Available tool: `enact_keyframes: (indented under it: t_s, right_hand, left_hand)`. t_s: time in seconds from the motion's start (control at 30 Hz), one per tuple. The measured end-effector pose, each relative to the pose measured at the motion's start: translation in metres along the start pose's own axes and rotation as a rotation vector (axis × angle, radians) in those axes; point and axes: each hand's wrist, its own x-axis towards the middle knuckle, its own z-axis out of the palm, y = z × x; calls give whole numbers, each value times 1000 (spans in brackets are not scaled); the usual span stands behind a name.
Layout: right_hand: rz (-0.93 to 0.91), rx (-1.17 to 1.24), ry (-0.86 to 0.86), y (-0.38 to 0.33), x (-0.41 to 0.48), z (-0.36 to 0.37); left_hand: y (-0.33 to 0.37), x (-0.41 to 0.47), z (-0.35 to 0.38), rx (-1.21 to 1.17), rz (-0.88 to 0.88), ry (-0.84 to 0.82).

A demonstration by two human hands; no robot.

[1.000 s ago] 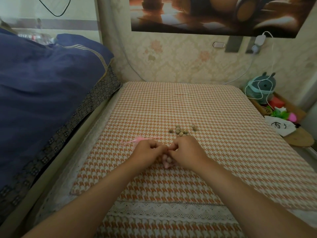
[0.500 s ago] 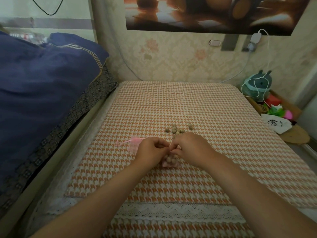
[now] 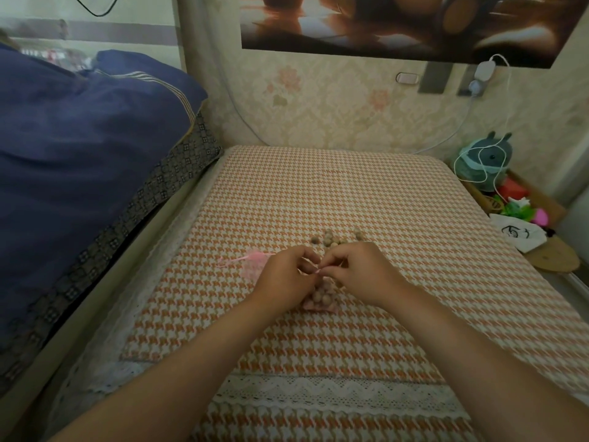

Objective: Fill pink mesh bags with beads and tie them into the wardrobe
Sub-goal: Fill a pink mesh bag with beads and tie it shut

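Far left of frame: blue quilt point(image 3: 79, 148) heaped on a bed, with a dark patterned blanket point(image 3: 159, 193) under its edge. It does not touch the task things.

Centre: counter point(image 3: 318, 186) under an orange-white houndstooth cloth, lace trim along the near edge.

Left of centre: empty pink mesh bag point(image 3: 253, 266) flat on the cloth. Its pink cord point(image 3: 230, 260) trails toward frame left. The bag's right edge is hidden behind the left hand.

Left hand point(image 3: 282, 279): fingers curled in, tips pinching the drawstring point(image 3: 317, 272) at the neck of the filled pink mesh bag point(image 3: 320, 298).

Filled bag sits on the cloth at frame centre, directly below and between the two hands. It is bulging with tan beads, and its upper part is covered by the hands.

Right hand point(image 3: 360, 272): thumb and forefinger pinch the same drawstring, just beside the left fingertips. The other fingers are curled loosely.

Loose beads point(image 3: 331, 242): small tan cluster on the cloth just above the hands in frame, with one or two a little to the right.

Upper centre: dark poster point(image 3: 398, 23) on floral wallpaper.

Upper right: white charger point(image 3: 484, 70) with a white cable point(image 3: 462, 126) hanging down.

Right edge: teal plush toy point(image 3: 487, 157), green and pink items point(image 3: 516, 210), white pouch with a drawn face point(image 3: 518, 232), round wooden board point(image 3: 554, 259). All of these are well apart from the bags.
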Motion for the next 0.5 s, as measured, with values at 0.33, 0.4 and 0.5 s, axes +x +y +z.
enact_keyframes:
  t_s: [0.33, 0.4, 0.5]
  right_hand:
    - [377, 485, 66, -14, -1, 6]
    - [451, 548, 54, -17, -2, 6]
    - [571, 649, 33, -18, -2, 7]
  left_hand:
    - [8, -8, 6, 86, 56, 97]
    - [8, -10, 7, 132, 82, 91]
    - [8, -13, 7, 179, 113, 93]
